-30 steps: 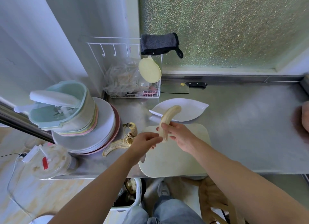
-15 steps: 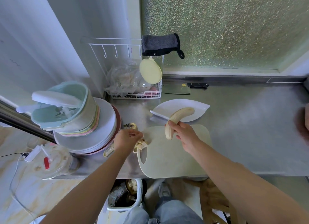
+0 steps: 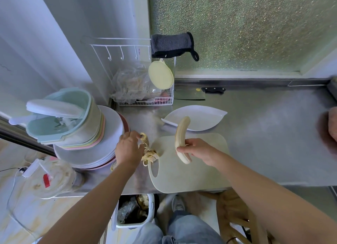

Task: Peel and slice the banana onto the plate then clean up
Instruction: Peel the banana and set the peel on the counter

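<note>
Peeling done — my right hand (image 3: pixel 200 150) gripping the bare pale banana (image 3: pixel 180 132), left hand (image 3: pixel 127 149) clutching limp yellowish peel (image 3: pixel 149 153) — I'm needing the black-handled cleaver (image 3: pixel 189 95) next.

A single view is supplied. The camera is worn on the head and is directed forward and steeply downward onto the steel counter (image 3: pixel 264 134) from close above. A wide field is covered, from the frosted window (image 3: pixel 237 34) at upper right to the floor (image 3: pixel 27 216) at lower left. Both forearms are admitted from the lower edge. The left hand (image 3: pixel 128 149), gripping the banana peel (image 3: pixel 150 153), and the right hand (image 3: pixel 200 151), holding the banana (image 3: pixel 180 134), are placed near frame centre. The bin (image 3: pixel 151 211) and the wearer's legs (image 3: pixel 182 231) are included at lower centre.
</note>
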Motion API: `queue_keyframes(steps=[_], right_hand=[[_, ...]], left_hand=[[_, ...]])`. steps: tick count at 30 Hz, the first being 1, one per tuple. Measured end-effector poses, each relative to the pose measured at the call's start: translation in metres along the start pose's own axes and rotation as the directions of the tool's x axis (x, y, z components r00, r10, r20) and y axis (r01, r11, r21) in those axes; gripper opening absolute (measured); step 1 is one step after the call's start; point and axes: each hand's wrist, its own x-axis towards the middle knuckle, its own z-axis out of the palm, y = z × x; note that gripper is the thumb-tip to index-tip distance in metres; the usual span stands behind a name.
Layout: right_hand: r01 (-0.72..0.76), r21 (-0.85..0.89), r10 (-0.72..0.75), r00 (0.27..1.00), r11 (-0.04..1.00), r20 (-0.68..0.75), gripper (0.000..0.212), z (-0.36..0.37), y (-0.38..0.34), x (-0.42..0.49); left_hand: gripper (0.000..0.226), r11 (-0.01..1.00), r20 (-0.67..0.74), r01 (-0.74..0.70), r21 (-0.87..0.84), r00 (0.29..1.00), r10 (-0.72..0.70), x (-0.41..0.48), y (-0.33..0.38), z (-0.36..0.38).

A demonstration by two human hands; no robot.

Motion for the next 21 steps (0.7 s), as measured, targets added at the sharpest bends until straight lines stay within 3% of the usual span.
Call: queue_keyframes(steps=[5, 9, 12, 15, 21], right_hand=[[-0.088, -0.435, 0.163, 0.977, 0.896, 0.137, 0.043, -0.021, 0.009, -0.012], [-0.036, -0.655, 0.257, 0.935, 0.755, 0.244, 0.059, -0.032, 0.013, -0.017], [0.029, -0.711, 0.287, 0.903, 0.703, 0.320, 0.056, -0.037, 0.015, -0.013], [0.076, -0.742, 0.286, 0.893, 0.666, 0.348, 0.045, -0.044, 0.015, -0.006], [0.113, -0.763, 0.191, 0.936, 0.636, 0.297, 0.053, -0.054, 0.020, 0.007]], left_hand=[[0.025, 0.970, 0.081, -0.234, -0.061, 0.968, 0.238, -0.003, 0.014, 0.014], [0.030, 0.932, 0.208, -0.342, -0.119, 0.909, 0.361, -0.008, 0.032, 0.026], [0.046, 0.846, 0.388, -0.503, -0.173, 0.755, 0.528, -0.013, 0.043, 0.038], [0.059, 0.815, 0.544, -0.562, -0.141, 0.644, 0.538, -0.020, 0.053, 0.054], [0.055, 0.789, 0.591, -0.611, 0.063, 0.660, 0.464, -0.028, 0.069, 0.073]])
